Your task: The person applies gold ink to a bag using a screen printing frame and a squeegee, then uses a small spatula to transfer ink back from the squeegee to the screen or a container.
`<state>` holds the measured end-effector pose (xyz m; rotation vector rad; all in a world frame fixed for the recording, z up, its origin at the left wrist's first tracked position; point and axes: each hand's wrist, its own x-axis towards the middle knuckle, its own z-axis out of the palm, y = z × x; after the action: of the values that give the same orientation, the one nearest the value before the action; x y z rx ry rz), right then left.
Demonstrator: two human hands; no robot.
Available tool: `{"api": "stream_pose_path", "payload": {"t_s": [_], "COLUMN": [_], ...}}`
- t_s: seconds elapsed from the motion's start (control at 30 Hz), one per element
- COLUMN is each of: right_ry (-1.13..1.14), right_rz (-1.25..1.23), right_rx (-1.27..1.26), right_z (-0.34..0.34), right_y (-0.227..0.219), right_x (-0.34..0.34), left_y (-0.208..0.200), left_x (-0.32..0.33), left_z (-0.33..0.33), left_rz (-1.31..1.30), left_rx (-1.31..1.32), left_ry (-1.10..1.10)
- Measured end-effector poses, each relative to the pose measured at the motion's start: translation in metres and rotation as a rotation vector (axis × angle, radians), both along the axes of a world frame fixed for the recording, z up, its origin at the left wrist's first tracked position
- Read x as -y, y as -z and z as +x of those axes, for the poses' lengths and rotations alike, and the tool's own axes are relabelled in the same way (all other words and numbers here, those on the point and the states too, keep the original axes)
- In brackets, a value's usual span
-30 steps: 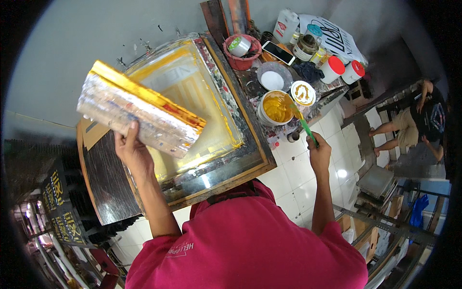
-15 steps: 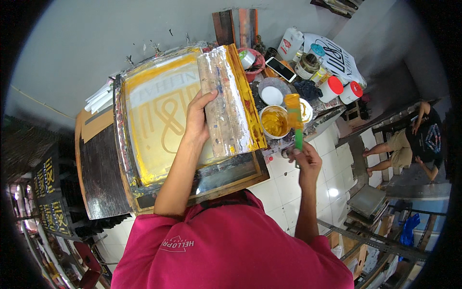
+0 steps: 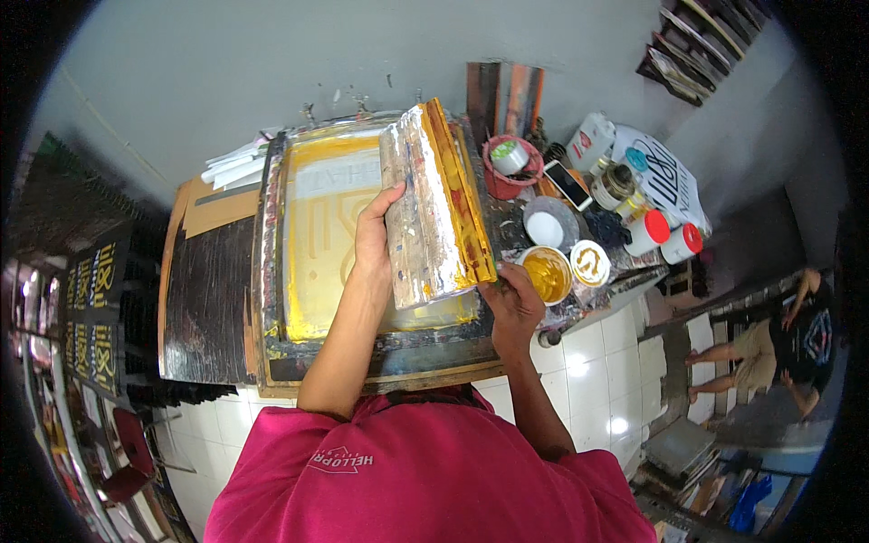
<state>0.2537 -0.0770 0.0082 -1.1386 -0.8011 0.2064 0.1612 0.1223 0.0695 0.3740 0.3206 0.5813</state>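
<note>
My left hand (image 3: 373, 233) grips a wide wooden squeegee (image 3: 415, 213), tilted upright above the printing screen (image 3: 312, 237). Yellow ink coats the squeegee's right edge, and white paint marks its wood. At the squeegee's lower right corner, my right hand (image 3: 516, 303) has its fingers closed. The green-handled spatula it held half a second ago is hidden now, apparently behind the squeegee. Beside that hand stands an open tub (image 3: 569, 283) of yellow ink, with an ink-smeared white lid (image 3: 590, 262) to its right. The screen's yellow mesh carries a letter design.
Right of the screen are a pink basket (image 3: 503, 185), a phone (image 3: 568, 186), a grey bowl (image 3: 568, 218), glass jars and red-lidded containers (image 3: 648, 232). Cardboard (image 3: 217, 215) and papers lie left. A person (image 3: 769, 348) is at the far right. Shelves stand at lower right.
My right hand has moved left from beside the ink tub to the squeegee's lower corner, and the spatula has gone out of sight. My left hand still holds the squeegee. The view has shifted.
</note>
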Motion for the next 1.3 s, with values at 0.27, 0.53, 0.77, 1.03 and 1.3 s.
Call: {"api": "stream_pose_path", "payload": {"t_s": [0.27,0.53,0.77,1.03,1.3], "right_ry": [-0.068,-0.04,-0.31,-0.681,-0.267], "right_rz": [-0.162,-0.254,-0.267,-0.441,-0.675], "right_rx": [0.164,0.375,-0.422,-0.52,-0.416], "right_z": [0.014,0.038,0.017,-0.014,0.021], "right_y": [0.0,-0.007,-0.051,-0.047,-0.035], "right_x": [0.005,0.017,-0.005,-0.041,0.035], "left_y": [0.0,0.013,0.011,0.025,0.022], "left_x": [-0.024,-0.032,-0.028,-0.022,-0.059], "left_z": [-0.039,-0.053,-0.06,-0.055,-0.075], "left_rz": [0.024,0.021,-0.023,-0.013,0.145], "left_rx": [0.022,0.035,0.067,0.033,-0.022], "left_ry": [-0.124,-0.181,-0.12,-0.089,-0.342]}}
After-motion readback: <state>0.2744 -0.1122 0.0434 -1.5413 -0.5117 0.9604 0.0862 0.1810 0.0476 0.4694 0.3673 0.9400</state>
